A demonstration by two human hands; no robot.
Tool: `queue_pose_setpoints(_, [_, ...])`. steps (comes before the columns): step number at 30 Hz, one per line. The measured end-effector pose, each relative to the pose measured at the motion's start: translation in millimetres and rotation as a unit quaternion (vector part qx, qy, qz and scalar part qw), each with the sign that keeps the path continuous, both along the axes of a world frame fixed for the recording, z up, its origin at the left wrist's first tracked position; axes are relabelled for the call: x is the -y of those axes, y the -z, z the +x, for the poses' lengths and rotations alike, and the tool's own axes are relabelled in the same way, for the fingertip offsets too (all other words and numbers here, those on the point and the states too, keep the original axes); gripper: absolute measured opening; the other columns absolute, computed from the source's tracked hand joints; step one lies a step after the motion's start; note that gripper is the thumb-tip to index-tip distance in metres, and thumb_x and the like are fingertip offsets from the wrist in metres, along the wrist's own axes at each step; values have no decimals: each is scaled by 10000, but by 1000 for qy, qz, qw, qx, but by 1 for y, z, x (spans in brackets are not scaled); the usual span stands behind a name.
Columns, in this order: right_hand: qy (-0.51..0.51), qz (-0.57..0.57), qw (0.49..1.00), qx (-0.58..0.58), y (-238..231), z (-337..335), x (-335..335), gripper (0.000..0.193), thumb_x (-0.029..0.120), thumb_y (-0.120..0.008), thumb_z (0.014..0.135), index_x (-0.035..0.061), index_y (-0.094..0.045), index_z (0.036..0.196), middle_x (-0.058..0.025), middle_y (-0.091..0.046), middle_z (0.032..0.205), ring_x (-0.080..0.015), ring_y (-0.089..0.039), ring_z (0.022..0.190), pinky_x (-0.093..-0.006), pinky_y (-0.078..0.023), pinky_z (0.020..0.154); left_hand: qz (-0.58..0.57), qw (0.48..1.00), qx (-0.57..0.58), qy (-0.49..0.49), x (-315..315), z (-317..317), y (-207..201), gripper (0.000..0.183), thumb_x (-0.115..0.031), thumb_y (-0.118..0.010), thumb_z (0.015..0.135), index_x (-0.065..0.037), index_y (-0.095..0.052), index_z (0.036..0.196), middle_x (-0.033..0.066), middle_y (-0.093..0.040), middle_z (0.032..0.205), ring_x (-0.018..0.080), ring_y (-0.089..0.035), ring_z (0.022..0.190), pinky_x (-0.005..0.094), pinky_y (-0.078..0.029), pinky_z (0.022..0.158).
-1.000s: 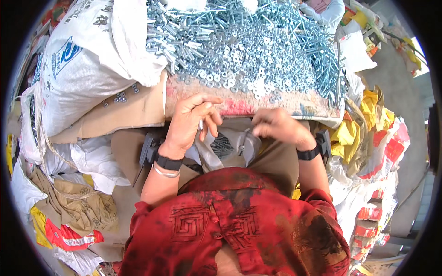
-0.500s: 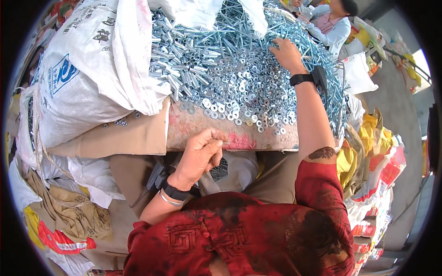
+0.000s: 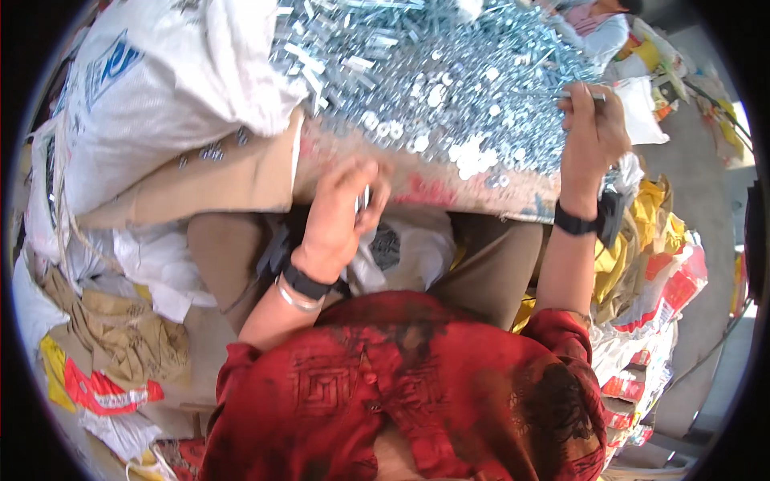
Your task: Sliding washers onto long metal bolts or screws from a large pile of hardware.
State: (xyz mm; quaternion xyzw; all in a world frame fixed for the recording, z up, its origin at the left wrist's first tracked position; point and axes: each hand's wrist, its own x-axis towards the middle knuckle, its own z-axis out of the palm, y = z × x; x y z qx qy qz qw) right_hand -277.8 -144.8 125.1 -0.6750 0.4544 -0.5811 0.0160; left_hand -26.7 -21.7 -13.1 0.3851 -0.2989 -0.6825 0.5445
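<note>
Above the table's right edge, my right hand (image 3: 592,140) is closed on a thin metal rod (image 3: 597,96), which lies level across the fingertips. Motion blur hides whether it has a head or thread. My left hand (image 3: 333,212), just in front of the table's near edge, is curled around a small shiny metal piece (image 3: 362,198); its kind is not clear. Between and beyond the hands spreads a heap of silver washers (image 3: 433,96). Short metal tubes (image 3: 305,60) lie at its left, and many thin rods (image 3: 521,36) at the back and right.
A large white woven sack (image 3: 176,88) stands on the table's left, beside a few loose nuts (image 3: 212,151) on cardboard (image 3: 184,180). Yellow and red-white sacks (image 3: 674,280) are piled to the right. Another person (image 3: 597,32) sits at the far right. A white bag (image 3: 413,248) lies between my knees.
My right hand has come back from the far heap toward the right edge, now with a thin rod in it. My left hand has risen slightly toward the table edge. The view has shifted.
</note>
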Motion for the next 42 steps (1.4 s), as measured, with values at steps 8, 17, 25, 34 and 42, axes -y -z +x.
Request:
queue_pose_setpoints(8, [-124,219,964,-88,101,35,-84,65,75,-687,900,33,-643,924,-42,-611,691,-113,-550,590,-260,-447,569,-44,966,-254,-28,7,2,-8,358,-151,-408,1029,49,-505,1309,214,-654,1037,172,-632,791,208,-382,437])
queue_pose_setpoints(17, [-276,281,896,-205,58,42,-136,179,150,-585,989,-18,-647,976,-46,-571,720,-139,-521,662,-288,-440,625,-111,942,-316,15,6,15,13,268,-169,-473,1041,16,-569,1209,238,-661,1048,152,-678,775,179,-362,396])
queue_pose_setpoints(25, [-228,347,872,-259,56,49,-130,184,200,-679,912,32,-646,982,-112,-605,781,-285,-584,634,-373,-450,569,-115,988,-99,-10,-5,-8,-9,160,-204,-602,990,-56,-594,930,131,-682,893,92,-608,602,170,-361,394])
queue_pose_setpoints(34, [-194,-70,953,-222,77,141,-89,437,322,-764,749,52,-616,1059,-129,-585,923,-336,-589,807,-418,-487,681,130,952,-272,55,-8,-10,-5,300,-327,-465,1015,-64,-550,1132,27,-563,877,83,-524,572,224,-355,431])
queue_pose_setpoints(42, [-73,208,974,47,93,42,-58,179,170,-602,969,8,-668,929,-46,-633,716,-96,-573,616,-266,-478,568,-26,984,-110,137,-8,-18,-8,160,-229,-510,1026,-74,-550,1009,113,-611,715,58,-370,373,187,-269,359])
